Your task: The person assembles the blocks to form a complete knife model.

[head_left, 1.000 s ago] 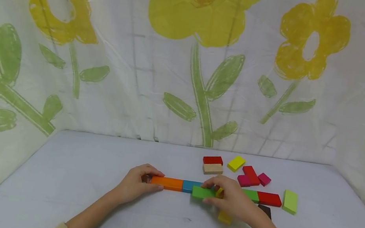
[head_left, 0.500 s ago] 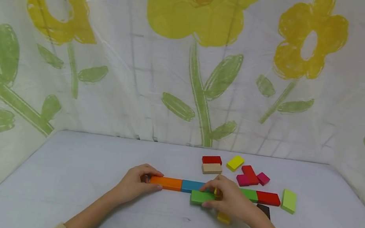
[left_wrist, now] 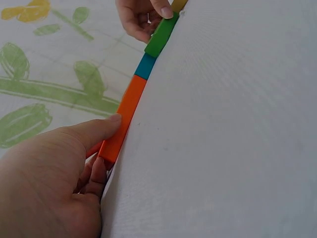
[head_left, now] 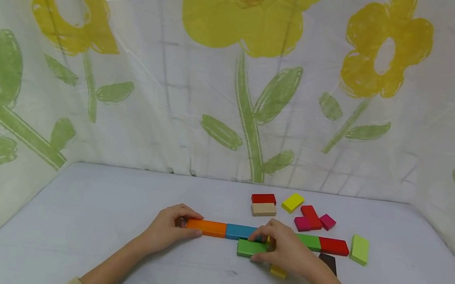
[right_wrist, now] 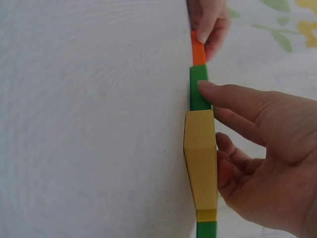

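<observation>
A straight row of flat wooden blocks runs across the white table. From the left come an orange block (head_left: 207,228), a blue block (head_left: 237,232), a yellow one mostly covered by fingers, a green block (head_left: 311,242) and a red block (head_left: 333,246). My left hand (head_left: 171,230) grips the orange block's left end between thumb and fingers. Just in front of the blue block, my right hand (head_left: 285,248) pinches another green block (right_wrist: 199,94), its thumb on the near side. A yellow block (head_left: 278,271) lies partly hidden beneath the right hand.
Behind the row lie a dark red block (head_left: 263,198), a plain wood block (head_left: 263,210), a yellow block (head_left: 293,202) and several red and pink pieces (head_left: 311,217). A lime block (head_left: 360,250) sits right of the row. A black block (head_left: 328,263) lies beside the right forearm.
My right hand's green block has come slightly toward me, from overlapping the blue block to a place just in front of the row. The left hand stays on the orange block.
</observation>
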Tool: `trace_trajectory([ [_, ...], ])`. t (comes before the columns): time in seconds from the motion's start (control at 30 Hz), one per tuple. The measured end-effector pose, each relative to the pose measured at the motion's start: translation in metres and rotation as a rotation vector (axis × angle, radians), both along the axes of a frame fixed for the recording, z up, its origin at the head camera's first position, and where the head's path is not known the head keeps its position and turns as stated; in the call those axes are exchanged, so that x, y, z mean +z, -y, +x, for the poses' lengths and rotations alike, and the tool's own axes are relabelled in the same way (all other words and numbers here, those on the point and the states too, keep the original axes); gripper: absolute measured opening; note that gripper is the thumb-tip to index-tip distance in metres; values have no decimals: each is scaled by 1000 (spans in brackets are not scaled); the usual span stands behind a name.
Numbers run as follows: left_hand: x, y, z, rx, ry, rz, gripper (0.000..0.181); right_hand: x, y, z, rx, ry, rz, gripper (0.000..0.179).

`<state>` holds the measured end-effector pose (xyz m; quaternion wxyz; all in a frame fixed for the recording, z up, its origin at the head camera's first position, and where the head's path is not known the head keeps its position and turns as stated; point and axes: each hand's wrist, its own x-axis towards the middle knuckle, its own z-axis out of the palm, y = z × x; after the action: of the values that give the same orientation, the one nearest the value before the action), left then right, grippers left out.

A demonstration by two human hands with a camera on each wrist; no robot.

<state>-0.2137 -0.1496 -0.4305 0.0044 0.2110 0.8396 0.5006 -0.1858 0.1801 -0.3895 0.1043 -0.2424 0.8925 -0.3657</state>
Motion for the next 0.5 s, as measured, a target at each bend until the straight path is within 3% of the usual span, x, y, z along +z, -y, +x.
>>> trace_trajectory([
  [0.5, 1, 1, 0, -5, 5, 3, 28, -2, -1, -2, -14, -22, -13, 29],
])
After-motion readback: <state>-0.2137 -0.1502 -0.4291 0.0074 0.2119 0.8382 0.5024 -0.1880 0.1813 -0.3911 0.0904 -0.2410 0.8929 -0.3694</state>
